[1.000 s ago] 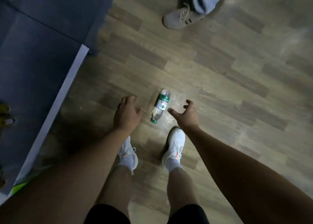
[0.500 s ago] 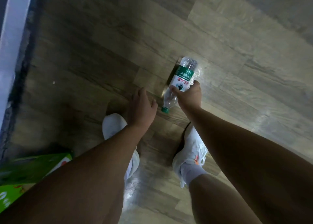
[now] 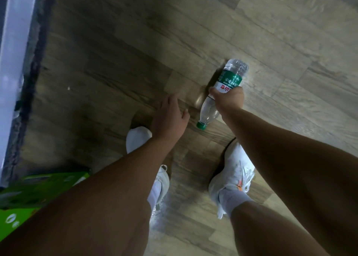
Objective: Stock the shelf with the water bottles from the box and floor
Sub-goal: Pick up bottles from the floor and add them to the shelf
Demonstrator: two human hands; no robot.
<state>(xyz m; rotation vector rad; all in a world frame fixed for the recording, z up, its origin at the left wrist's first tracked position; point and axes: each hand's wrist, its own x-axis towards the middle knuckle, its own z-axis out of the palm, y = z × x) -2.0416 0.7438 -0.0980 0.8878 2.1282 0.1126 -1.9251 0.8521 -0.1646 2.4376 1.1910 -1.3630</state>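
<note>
Right hand (image 3: 228, 98) gripping water bottle (image 3: 224, 89) mid-body – left hand (image 3: 168, 118) just beside, fingers relaxed, holding nothing.

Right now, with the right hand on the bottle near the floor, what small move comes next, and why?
Probably lift the water bottle clear of the floor: the right hand grips it at the label, the left hand is open and empty beside it, and the bottle is down near floor level.

Single head-worn wide-angle view, aimed steeply down past both forearms (image 3: 280, 159) at wood floor (image 3: 116, 42). Close range: water bottle (image 3: 231, 77) just right of centre, white shoes (image 3: 230, 174) below. White strip (image 3: 15, 62) along left border.
</note>
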